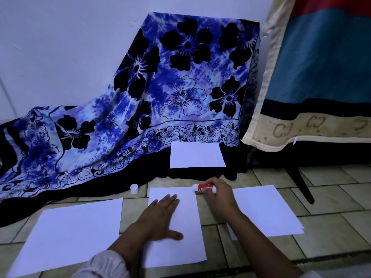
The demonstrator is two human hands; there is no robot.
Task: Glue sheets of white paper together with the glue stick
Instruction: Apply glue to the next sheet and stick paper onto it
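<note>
The step in hand looks like spreading glue on the middle sheet [190, 217], which lies on the tiled floor [331, 227] and serves as the landmark here. The left hand [160, 215] lies flat on its left half, fingers straight and close together, thumb spread wide toward the near edge. The right hand [218, 192] is at the far right corner, fingers curled tight round the glue stick [203, 188], whose white end points left over that corner. Whether the tip is actually touching the paper I cannot tell. The cap [134, 188] stands just beyond the far left corner. To do this well, press the flat hand firmly so the paper does not slide or buckle, and draw the stick along the edge in even strokes away from the holding hand, reaching right to the corners. Thin paper tends to wrinkle under a heavy push, so light pressure is safer. Other sheets wait to the left [70, 233], to the right [265, 209] and beyond the far edge [197, 155], so one should go on top soon, before the glue dries.
</note>
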